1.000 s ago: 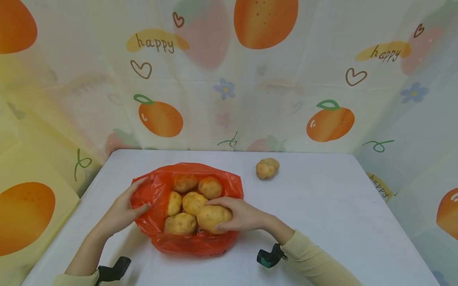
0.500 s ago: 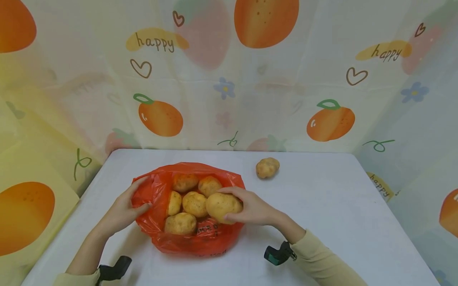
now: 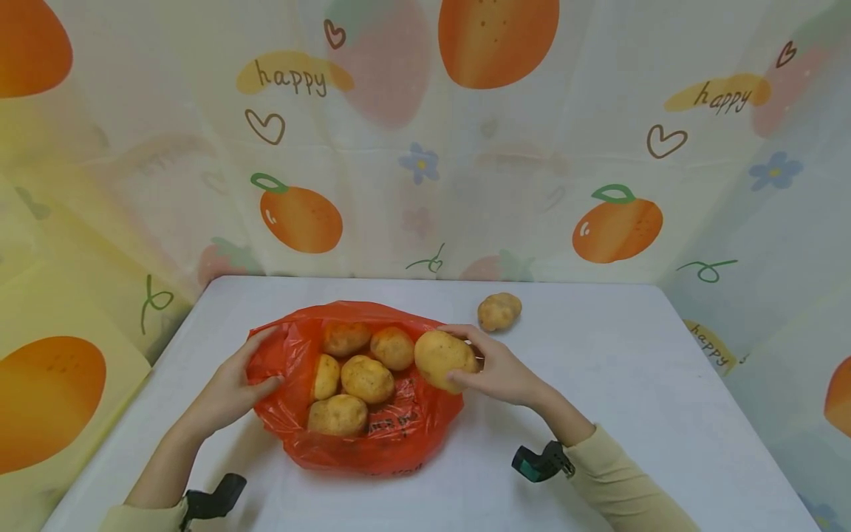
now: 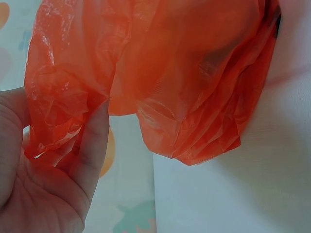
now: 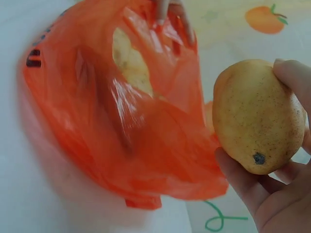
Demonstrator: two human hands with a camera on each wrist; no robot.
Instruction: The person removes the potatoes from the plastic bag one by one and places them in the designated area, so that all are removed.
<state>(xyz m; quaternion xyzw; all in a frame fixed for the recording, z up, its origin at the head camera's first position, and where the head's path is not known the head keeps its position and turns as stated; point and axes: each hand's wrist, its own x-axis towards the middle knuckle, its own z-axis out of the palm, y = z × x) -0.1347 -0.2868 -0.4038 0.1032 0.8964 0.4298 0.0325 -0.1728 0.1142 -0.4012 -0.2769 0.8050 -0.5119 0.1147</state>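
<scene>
A red plastic bag (image 3: 405, 443) lies with its mouth open on the white table, several potatoes (image 3: 367, 379) inside it. My left hand (image 3: 229, 388) grips the bag's left edge; in the left wrist view the thin plastic (image 4: 63, 111) is bunched between thumb and fingers. At the bag's right rim, my right hand (image 3: 499, 369) holds a large potato (image 3: 444, 360) between thumb and fingers. The right wrist view shows this potato (image 5: 257, 116) raised beside the bag, a dark spot near its lower end.
Another potato (image 3: 499, 312) sits on the white table (image 3: 598, 355) near the back edge, right of the bag. Behind the table hangs a cloth (image 3: 505, 170) printed with fruit. Black wrist cameras (image 3: 541, 462) are strapped to both forearms.
My right hand has lifted the large potato from among the others and carried it right and back to the bag's right rim. My left hand keeps its hold on the bag.
</scene>
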